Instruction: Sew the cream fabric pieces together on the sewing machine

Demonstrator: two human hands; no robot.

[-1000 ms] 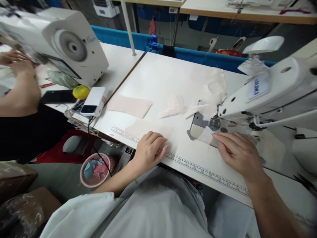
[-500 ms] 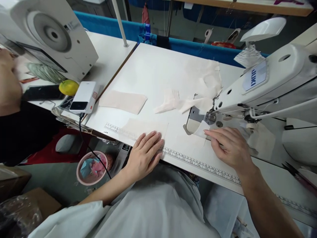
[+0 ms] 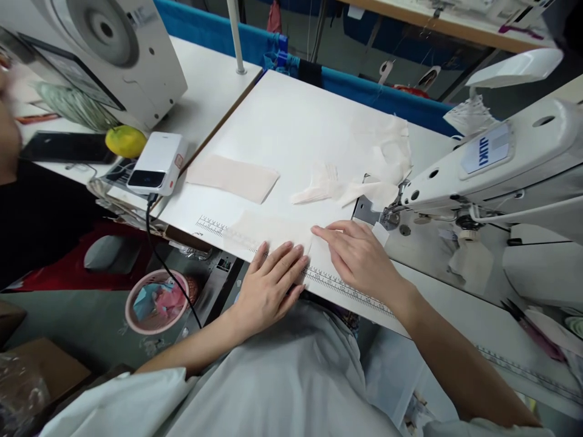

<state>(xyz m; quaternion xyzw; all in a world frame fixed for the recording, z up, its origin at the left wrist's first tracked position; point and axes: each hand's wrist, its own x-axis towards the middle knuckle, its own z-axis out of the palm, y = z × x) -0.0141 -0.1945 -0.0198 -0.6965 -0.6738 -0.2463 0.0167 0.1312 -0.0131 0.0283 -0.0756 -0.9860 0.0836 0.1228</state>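
Note:
A thin, pale piece of cloth point(image 3: 268, 229) lies flat along the front edge of the white table, over part of the printed ruler. My left hand point(image 3: 273, 279) rests palm down on its near edge, fingers spread. At the cloth's right end is my right hand point(image 3: 359, 258), its index fingertip touching the edge and the thumb held apart below; the other fingers are partly hidden. A small white piece point(image 3: 380, 233) sits by the presser foot point(image 3: 390, 215) of the sewing machine point(image 3: 514, 145), to the right of my right hand.
Another pale strip point(image 3: 234, 177) lies further back left, and crumpled pale pieces point(image 3: 387, 152) lie near the needle. A white power bank point(image 3: 157, 164), a yellow fruit point(image 3: 125, 141) and a phone point(image 3: 68, 147) are at left. Scissors point(image 3: 532, 331) lie at right. A pink basket point(image 3: 157, 301) stands below.
My right hand has moved left from the small white piece by the presser foot to the right end of the cloth. My left hand stays on the cloth. The view has shifted slightly.

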